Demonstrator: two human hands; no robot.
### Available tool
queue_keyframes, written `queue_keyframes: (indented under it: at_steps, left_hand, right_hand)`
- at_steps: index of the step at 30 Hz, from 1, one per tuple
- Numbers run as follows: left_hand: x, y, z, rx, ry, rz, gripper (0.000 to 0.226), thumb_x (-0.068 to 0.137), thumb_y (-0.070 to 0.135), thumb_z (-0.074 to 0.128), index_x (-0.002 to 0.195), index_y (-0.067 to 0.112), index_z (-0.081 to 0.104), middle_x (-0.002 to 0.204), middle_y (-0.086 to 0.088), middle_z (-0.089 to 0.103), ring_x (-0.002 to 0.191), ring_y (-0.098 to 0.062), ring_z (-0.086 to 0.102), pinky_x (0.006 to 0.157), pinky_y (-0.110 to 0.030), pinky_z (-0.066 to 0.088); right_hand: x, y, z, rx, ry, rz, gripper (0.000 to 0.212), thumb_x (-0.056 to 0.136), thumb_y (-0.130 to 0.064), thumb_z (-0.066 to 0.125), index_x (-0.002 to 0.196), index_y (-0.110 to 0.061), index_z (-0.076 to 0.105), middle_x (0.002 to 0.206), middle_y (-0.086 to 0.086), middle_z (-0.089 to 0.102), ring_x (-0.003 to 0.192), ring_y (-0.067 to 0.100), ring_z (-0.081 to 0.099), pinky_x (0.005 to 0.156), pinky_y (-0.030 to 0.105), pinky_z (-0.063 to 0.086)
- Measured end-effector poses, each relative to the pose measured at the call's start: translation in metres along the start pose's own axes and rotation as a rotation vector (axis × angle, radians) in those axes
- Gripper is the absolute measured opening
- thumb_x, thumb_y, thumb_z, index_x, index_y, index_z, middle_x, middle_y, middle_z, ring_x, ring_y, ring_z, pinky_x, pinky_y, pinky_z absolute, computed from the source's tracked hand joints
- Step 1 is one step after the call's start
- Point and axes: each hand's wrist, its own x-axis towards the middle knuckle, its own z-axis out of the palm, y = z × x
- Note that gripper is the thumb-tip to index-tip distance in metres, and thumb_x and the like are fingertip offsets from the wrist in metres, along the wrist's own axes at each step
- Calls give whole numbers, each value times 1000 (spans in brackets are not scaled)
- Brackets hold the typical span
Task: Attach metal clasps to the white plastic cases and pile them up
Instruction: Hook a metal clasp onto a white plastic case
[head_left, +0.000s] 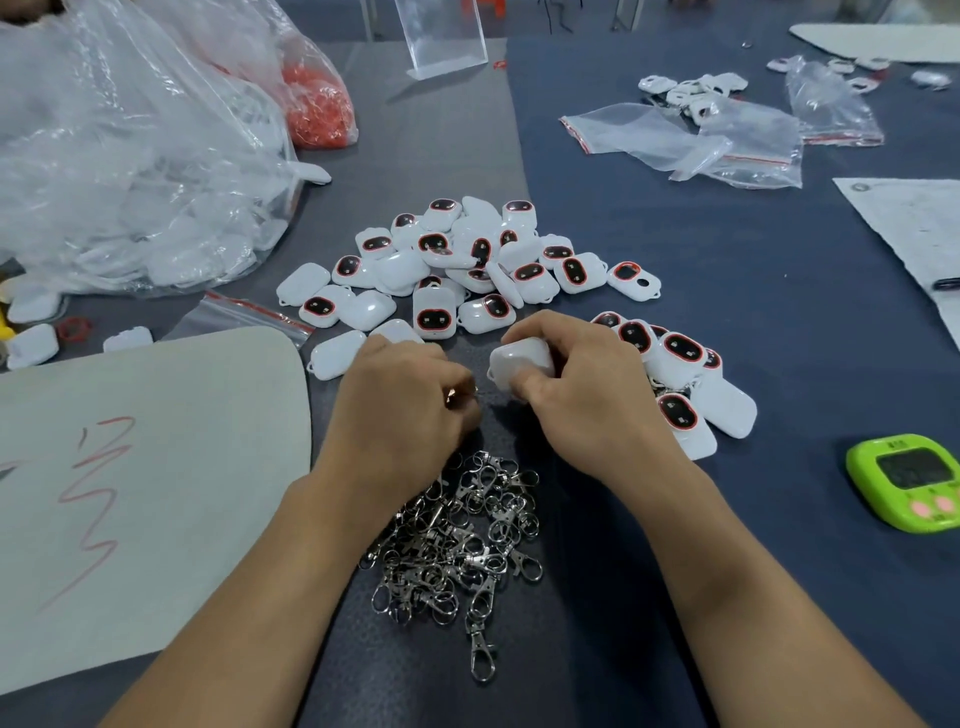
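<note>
My right hand (582, 395) grips a white plastic case (519, 364) just above the table's middle. My left hand (400, 405) pinches a small metal clasp (460, 393) at its fingertips, a short gap left of the case. A heap of loose silver clasps (462, 545) lies below and between my wrists. Beyond my hands spreads a big pile of white cases (457, 265), many showing a black oval ringed in red. A smaller stack of cases (685, 384) sits right of my right hand, with clasps showing beneath some of them.
A large clear bag of white cases (130, 182) fills the left; a bag of red rings (317, 104) lies behind it. A pale board with red scribble (130, 493) is at left. A green timer (906, 480) sits right. Empty zip bags (701, 140) lie far right.
</note>
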Motion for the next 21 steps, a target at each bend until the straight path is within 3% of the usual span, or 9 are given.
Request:
queue_keyframes:
  at_steps: [2, 5, 9, 15, 21]
  left_hand:
    - [4, -4, 2, -173, -57, -115, 7, 72, 29, 79, 78, 26, 80, 67, 9, 63, 70, -12, 55, 70, -25, 39]
    - [6, -12, 2, -309, -96, -159, 11, 70, 22, 84, 78, 28, 80, 61, 12, 58, 68, -3, 54, 59, -9, 33]
    - [5, -10, 3, -335, -110, -136, 15, 70, 21, 85, 81, 30, 81, 64, 11, 61, 68, -6, 57, 59, -10, 35]
    - [3, -10, 1, -313, -97, -109, 14, 70, 22, 85, 82, 29, 82, 63, 12, 60, 67, -5, 57, 58, -8, 33]
    - [0, -6, -1, -298, -69, -102, 11, 70, 30, 76, 79, 28, 81, 64, 9, 64, 67, -10, 56, 63, -19, 40]
  right_hand:
    - [0, 0, 0, -3, -9, -3, 24, 88, -16, 69, 102, -36, 70, 90, -14, 68, 80, 3, 62, 66, 17, 47]
    - [0, -1, 1, 36, -34, -16, 25, 88, -15, 68, 103, -35, 71, 84, -15, 68, 73, 3, 61, 63, 14, 46]
    - [-1, -2, 4, -4, -74, -31, 25, 90, -18, 67, 106, -37, 71, 88, -11, 69, 78, 3, 61, 63, 6, 42]
    - [2, -2, -1, 7, -150, -34, 28, 90, -11, 69, 107, -32, 73, 101, -3, 73, 90, 14, 64, 68, 9, 44]
    - [0, -5, -2, -40, -148, -46, 28, 88, -12, 70, 107, -33, 75, 102, -3, 74, 90, 13, 65, 69, 8, 45]
